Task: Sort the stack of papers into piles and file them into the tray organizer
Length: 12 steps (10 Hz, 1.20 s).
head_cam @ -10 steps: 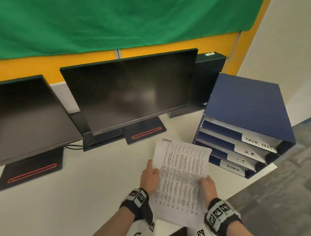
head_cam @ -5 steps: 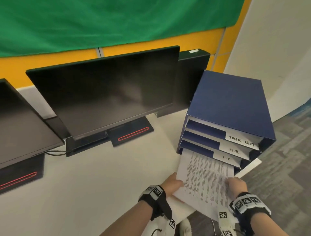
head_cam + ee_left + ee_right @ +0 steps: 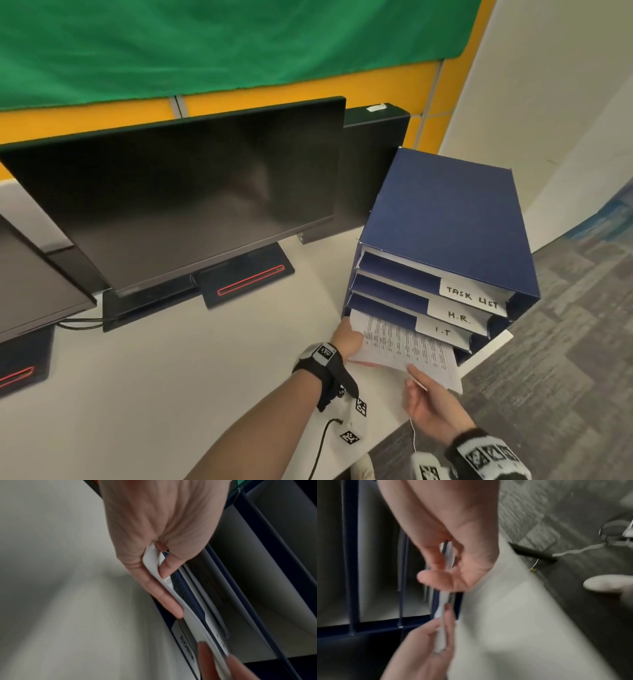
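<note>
My left hand's fingers (image 3: 169, 605) and thumb pinch the left edge of the printed papers (image 3: 407, 346). My left hand (image 3: 347, 339) sits right at the mouth of the blue tray organizer (image 3: 445, 219). My right hand (image 3: 428, 401) holds the near right corner of the papers, with the thumb on top and the fingers under; the right wrist view is blurry, but the sheets show between them.

The papers are part way inside the bottom tray, the one marked ADMIN (image 3: 187, 649). Their far end is hidden under the tray above, marked I.T (image 3: 443, 330). Their near end sticks out over the white desk (image 3: 171, 377). Higher up are the trays marked H.R. (image 3: 459, 317) and TASK LIST (image 3: 472, 298).

The organizer stands at the right near corner of the desk. To its left is a dark monitor (image 3: 178, 202) on a black stand with a red line (image 3: 251, 284). A second monitor (image 3: 34, 281) is at the far left. A black box (image 3: 373, 171) stands behind the first monitor. Grey carpet (image 3: 565, 342) is on the right.
</note>
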Each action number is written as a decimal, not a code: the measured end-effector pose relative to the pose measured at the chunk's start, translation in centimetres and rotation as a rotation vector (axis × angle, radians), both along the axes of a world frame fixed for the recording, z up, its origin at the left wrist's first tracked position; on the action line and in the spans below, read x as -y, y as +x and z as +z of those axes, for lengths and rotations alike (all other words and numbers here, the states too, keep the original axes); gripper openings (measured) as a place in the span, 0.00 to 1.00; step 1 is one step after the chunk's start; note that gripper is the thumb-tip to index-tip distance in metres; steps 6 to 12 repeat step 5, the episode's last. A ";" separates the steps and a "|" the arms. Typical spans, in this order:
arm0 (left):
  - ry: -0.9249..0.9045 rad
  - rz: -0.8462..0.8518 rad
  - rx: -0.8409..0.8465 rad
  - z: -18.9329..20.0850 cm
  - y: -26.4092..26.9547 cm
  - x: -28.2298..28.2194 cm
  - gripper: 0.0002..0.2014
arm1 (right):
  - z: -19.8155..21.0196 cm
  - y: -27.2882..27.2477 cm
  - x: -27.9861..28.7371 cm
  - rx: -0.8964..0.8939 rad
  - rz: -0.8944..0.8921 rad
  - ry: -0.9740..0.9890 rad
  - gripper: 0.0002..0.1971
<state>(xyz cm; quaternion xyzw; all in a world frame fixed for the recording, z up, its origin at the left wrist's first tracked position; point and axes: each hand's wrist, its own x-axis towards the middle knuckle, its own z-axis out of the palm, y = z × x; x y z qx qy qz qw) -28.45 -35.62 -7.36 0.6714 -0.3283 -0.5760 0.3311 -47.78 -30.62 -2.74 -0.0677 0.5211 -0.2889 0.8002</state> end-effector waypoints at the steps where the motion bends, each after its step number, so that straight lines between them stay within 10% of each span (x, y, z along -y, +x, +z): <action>1: 0.038 0.085 -0.203 5.2 -0.2 -2.2 0.10 | -0.1 1.3 3.0 -0.043 -0.134 0.046 0.03; 5: -0.010 0.191 -0.083 3.8 5.8 -6.1 0.03 | -2.8 5.4 6.5 -0.138 0.059 -0.250 0.19; 12: -0.010 0.191 -0.083 3.8 5.8 -6.1 0.03 | -2.8 5.4 6.5 -0.138 0.059 -0.250 0.19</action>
